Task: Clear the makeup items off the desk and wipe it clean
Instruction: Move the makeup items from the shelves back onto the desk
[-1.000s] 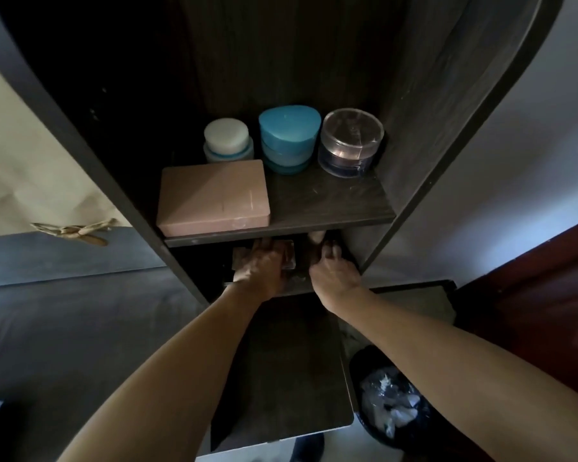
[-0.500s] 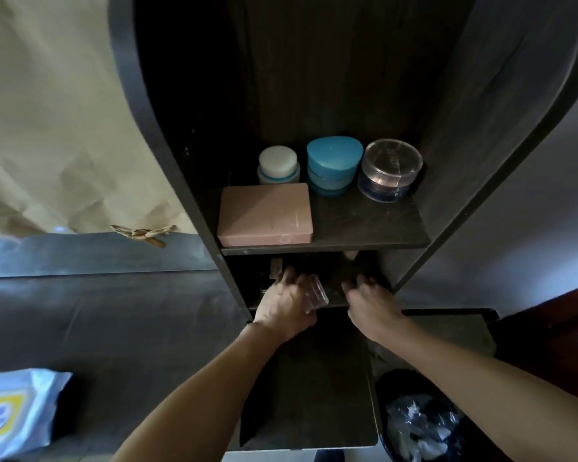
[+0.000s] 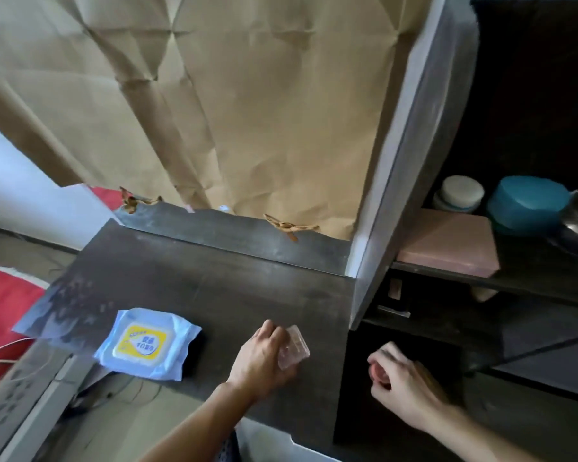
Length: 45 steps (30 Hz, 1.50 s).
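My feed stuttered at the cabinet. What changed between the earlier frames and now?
The left hand took a clear plastic case from the lower shelf and carried it left over the desk. The right hand drew back out too, fingers curled; whether it holds anything is unclear. Unchanged: pink box, white-lidded jar and blue container on the upper shelf; wipes pack on the desk.

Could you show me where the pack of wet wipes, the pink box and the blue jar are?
pack of wet wipes (image 3: 144, 342): head view, on its yellow label.
pink box (image 3: 447, 241): head view, on its flat top.
blue jar (image 3: 528, 196): head view, on its lid.
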Each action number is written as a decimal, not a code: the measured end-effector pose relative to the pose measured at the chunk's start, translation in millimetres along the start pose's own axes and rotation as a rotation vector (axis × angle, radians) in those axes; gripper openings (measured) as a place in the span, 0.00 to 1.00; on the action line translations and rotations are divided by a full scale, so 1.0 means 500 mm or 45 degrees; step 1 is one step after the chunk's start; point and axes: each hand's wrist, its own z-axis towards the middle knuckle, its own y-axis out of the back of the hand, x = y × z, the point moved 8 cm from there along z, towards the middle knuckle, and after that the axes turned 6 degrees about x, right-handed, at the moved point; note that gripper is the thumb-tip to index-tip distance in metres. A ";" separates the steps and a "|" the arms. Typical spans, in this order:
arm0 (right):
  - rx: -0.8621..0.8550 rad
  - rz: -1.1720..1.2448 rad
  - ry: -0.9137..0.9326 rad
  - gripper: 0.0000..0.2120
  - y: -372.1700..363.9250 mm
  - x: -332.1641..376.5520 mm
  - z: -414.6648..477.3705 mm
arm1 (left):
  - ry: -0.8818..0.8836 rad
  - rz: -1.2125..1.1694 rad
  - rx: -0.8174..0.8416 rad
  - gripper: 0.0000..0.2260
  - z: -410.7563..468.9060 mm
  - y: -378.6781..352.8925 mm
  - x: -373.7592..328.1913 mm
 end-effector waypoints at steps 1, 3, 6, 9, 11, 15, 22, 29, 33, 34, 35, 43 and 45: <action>0.007 0.006 0.020 0.16 -0.014 0.033 0.016 | 0.024 0.007 -0.018 0.20 -0.005 0.016 0.030; 0.004 0.016 0.052 0.17 -0.037 0.106 0.057 | 0.077 0.022 -0.040 0.20 -0.016 0.052 0.099; -0.024 0.017 0.082 0.18 -0.051 0.218 0.133 | 0.102 0.018 -0.072 0.19 -0.023 0.115 0.204; -0.073 0.039 0.049 0.19 -0.059 0.328 0.208 | 0.085 0.022 -0.067 0.18 -0.023 0.183 0.320; -0.104 0.073 0.047 0.19 -0.066 0.400 0.260 | 0.096 0.061 -0.084 0.16 -0.023 0.233 0.399; -0.112 0.111 0.062 0.18 -0.074 0.540 0.352 | 0.200 0.088 -0.153 0.17 -0.028 0.325 0.547; -0.086 0.032 0.181 0.17 -0.058 0.723 0.485 | 0.498 0.077 -0.273 0.17 -0.034 0.436 0.742; -0.079 -0.011 0.236 0.18 -0.049 0.849 0.622 | 0.742 0.032 -0.363 0.17 0.006 0.491 0.893; -0.097 -0.058 0.176 0.17 -0.065 0.917 0.704 | 0.803 0.032 -0.341 0.19 0.075 0.502 0.985; -0.110 -0.049 0.151 0.17 -0.070 0.932 0.728 | 0.809 0.026 -0.339 0.19 0.095 0.504 1.009; -0.120 -0.042 0.129 0.16 -0.077 0.945 0.754 | 0.807 0.022 -0.333 0.20 0.116 0.503 1.034; -0.231 0.060 0.021 0.10 -0.138 1.022 0.931 | 0.755 -0.131 -0.255 0.18 0.232 0.468 1.156; -0.274 0.114 0.034 0.10 -0.147 1.039 0.954 | 0.694 -0.150 -0.264 0.18 0.249 0.464 1.154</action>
